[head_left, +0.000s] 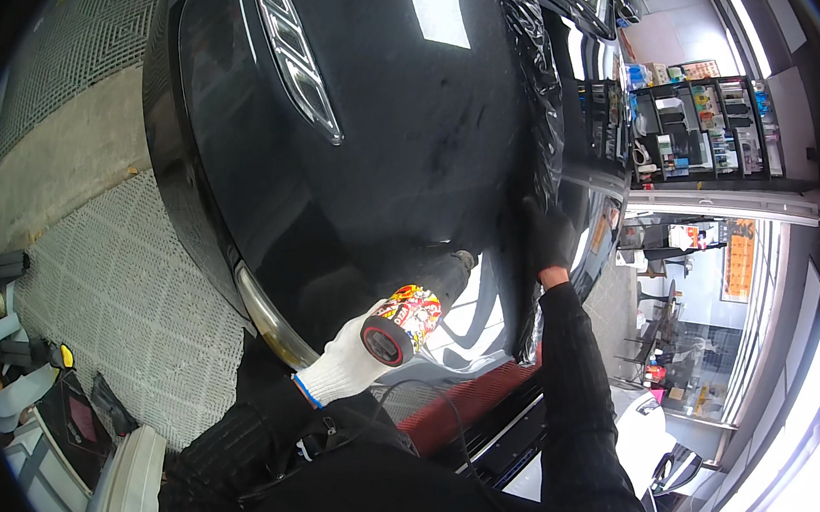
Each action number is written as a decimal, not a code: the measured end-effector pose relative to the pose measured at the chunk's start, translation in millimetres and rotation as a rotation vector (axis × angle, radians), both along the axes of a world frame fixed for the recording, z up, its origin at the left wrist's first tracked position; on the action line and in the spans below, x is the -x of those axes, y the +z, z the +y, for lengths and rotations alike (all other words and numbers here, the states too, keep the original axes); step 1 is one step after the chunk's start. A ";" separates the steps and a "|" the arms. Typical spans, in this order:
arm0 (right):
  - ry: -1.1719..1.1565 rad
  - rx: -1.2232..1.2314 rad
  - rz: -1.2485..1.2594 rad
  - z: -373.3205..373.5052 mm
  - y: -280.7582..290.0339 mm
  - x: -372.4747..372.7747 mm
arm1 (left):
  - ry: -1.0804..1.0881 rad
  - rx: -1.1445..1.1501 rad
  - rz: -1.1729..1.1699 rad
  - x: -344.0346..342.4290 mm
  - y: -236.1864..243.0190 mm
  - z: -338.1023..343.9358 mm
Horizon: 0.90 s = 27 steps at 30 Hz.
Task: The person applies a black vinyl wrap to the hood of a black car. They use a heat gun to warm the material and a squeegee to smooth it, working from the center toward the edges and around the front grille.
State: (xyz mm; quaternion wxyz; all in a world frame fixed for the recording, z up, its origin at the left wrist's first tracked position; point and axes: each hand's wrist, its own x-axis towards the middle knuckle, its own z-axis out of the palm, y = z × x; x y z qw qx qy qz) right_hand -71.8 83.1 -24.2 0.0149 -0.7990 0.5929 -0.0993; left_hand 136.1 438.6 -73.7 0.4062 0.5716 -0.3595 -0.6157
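My left hand [344, 365], in a white knit glove with a blue cuff edge, is closed around a heat gun [410, 314]. The tool's body carries colourful stickers, and a red ring circles its rear end. Its dark nozzle points up and right, over the glossy black car panel [392, 178]. My right hand [553, 238] wears a black glove and is closed at the wrinkled edge of black film [540, 92] that runs along the panel's right side. Its fingertips are hard to make out against the dark film.
A chrome-edged trim piece [298, 63] and a headlight [273, 320] sit on the car. A thin cable [457, 413] hangs before my body. Grey grid flooring [124, 296] lies left, and a shelf unit with bottles and boxes [702, 130] stands at the right.
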 end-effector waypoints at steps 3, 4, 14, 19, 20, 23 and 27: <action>-0.027 -0.058 0.008 2.4 -0.6 1.2 | 0.071 0.001 0.126 4.9 -11.1 4.6; -0.042 -0.086 0.004 4.4 0.3 2.9 | 0.174 0.093 0.215 10.0 -13.9 8.8; -0.150 -0.146 -0.029 29.5 -31.2 -2.7 | -0.079 -0.005 0.240 -10.2 -53.8 -12.1; -0.222 -0.204 -0.181 35.6 -29.0 -15.0 | -0.138 -0.131 0.489 -30.6 -37.0 -1.8; -0.248 -0.253 -0.222 37.2 -26.6 -21.2 | -0.064 -0.059 0.542 -32.0 -34.3 1.2; -0.213 -0.243 -0.280 42.9 -21.0 -42.3 | -0.003 -0.232 0.611 -41.2 -34.1 8.1; -0.255 -0.286 -0.242 45.6 -8.8 -58.8 | -0.014 -0.193 0.573 -50.3 -36.0 10.1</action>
